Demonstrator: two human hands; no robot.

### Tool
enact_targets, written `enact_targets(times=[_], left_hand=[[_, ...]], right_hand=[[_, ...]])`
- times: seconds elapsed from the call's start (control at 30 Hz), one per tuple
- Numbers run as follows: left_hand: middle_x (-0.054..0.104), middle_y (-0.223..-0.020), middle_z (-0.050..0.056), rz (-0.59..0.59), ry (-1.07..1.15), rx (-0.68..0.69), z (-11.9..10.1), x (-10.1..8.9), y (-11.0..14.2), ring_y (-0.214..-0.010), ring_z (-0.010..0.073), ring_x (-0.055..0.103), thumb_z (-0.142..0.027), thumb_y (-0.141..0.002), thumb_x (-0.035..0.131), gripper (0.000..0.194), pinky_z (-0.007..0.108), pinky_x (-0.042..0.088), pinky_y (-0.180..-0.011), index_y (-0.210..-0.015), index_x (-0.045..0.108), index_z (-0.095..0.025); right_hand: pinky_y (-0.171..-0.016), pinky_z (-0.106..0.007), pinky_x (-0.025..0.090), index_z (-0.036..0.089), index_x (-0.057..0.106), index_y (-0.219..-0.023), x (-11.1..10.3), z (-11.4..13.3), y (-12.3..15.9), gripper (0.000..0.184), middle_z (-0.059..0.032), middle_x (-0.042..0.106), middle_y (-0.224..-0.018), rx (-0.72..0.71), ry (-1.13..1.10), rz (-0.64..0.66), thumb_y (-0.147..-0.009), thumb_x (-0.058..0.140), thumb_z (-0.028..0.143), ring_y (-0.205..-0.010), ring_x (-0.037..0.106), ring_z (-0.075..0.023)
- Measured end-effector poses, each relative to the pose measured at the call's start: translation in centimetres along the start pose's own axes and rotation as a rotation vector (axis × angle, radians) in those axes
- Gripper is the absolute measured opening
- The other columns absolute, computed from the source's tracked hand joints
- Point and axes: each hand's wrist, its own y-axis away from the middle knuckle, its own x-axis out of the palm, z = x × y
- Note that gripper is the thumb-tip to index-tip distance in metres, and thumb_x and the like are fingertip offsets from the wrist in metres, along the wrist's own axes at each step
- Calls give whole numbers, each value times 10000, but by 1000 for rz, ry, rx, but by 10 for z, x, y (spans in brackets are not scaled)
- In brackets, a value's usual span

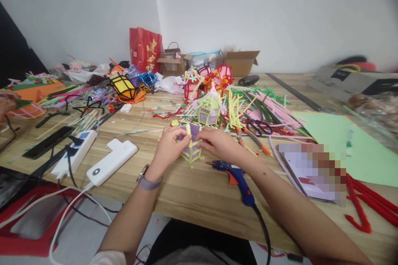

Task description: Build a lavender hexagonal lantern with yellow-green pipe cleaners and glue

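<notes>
My left hand point(168, 145) and my right hand point(219, 143) both grip a small lantern point(191, 145) made of purple paper panels and pale green pipe cleaners, held just above the wooden table point(192, 192). My left fingers pinch its upper left edge near a yellow-white twisted pipe cleaner. From the other side, my right fingers close on the lantern's right edge. A blue and orange hot glue gun point(235, 178) lies on the table directly under my right wrist, its black cord running off the front edge.
Finished lanterns point(209, 107) and a heap of loose pipe cleaners point(264, 105) lie behind. Scissors point(258, 126) sit right of them. A white power bank point(112, 161) and power strip point(76, 153) lie left. Green paper point(351, 145) and red pipe cleaners point(367, 207) are at right. Boxes and a red bag stand by the wall.
</notes>
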Motion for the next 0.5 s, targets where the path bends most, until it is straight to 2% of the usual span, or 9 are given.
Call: enact_targets(times=[0.5], left_hand=[[677, -736, 6, 10, 18, 18, 0, -2, -1, -809, 186, 576, -241, -768, 583, 156, 328, 420, -832, -623, 635, -209]], right_hand=[[-706, -251, 390, 175, 679, -951, -1, 1, -1, 118, -49, 640, -860, 18, 6, 25, -865, 605, 143, -801, 588, -165]])
